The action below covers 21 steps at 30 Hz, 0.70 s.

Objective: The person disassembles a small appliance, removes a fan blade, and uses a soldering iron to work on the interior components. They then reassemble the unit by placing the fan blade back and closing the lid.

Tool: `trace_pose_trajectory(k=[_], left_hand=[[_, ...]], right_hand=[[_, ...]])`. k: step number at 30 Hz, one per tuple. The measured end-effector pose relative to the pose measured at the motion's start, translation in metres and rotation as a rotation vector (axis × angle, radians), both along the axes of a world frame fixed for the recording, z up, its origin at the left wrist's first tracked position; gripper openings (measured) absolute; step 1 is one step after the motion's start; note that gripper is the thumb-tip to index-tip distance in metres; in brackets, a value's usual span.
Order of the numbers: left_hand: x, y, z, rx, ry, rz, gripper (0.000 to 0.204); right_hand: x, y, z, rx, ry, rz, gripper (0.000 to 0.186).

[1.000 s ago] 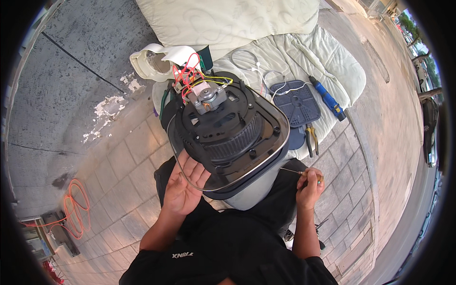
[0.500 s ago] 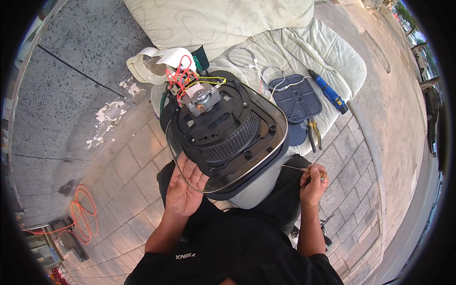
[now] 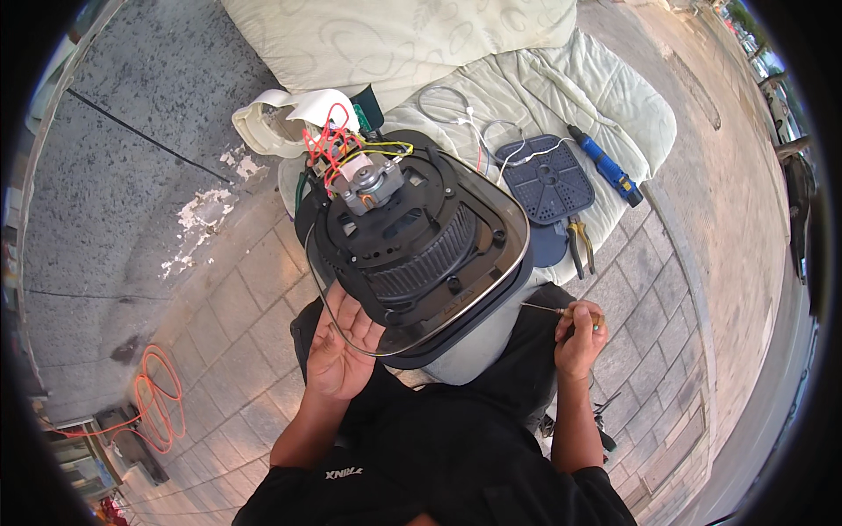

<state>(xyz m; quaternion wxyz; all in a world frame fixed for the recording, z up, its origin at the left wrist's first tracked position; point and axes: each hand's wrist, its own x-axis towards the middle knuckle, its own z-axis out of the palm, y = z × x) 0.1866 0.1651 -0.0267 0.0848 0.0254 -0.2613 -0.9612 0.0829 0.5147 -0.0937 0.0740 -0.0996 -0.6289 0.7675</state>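
And here's the opened appliance [image 3: 430,254] before the knees, seemingly mid-inspection, left hand [image 3: 345,355] palm-up, fingers loosely open beneath its rim, any load on them impossible to tell, right hand [image 3: 577,349] curled round a screwdriver [image 3: 560,310] whose tip, clear of it, would need bringing across, quilt [image 3: 610,92] beyond, outdoor paving [image 3: 241,346] alongside.

i see a pale quilt [image 3: 618,110] spread from one toward three o'clock, next to a thicker pad [image 3: 438,39] at twelve. on the quilt lie a white cable [image 3: 470,113] at one, a perforated dark tray [image 3: 545,186] and a blue tool [image 3: 605,167] at two, and pliers [image 3: 576,245] near three. at eight, i have an orange cord [image 3: 158,399] looped on paving [image 3: 232,355].
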Motion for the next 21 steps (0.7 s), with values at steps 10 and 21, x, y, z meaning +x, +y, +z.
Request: trace_pose_trajectory(k=[10,21], left_hand=[[0.0036,-0.0006,-0.0019,-0.021,-0.008,-0.002,0.094],[0.0046,-0.0006,-0.0048,-0.057,-0.054,0.024,0.102]], right_hand=[[0.0008,0.0016,0.0,0.009,-0.027,-0.008,0.025],[0.0015,0.0014,0.0002,-0.016,-0.019,0.001,0.023]])
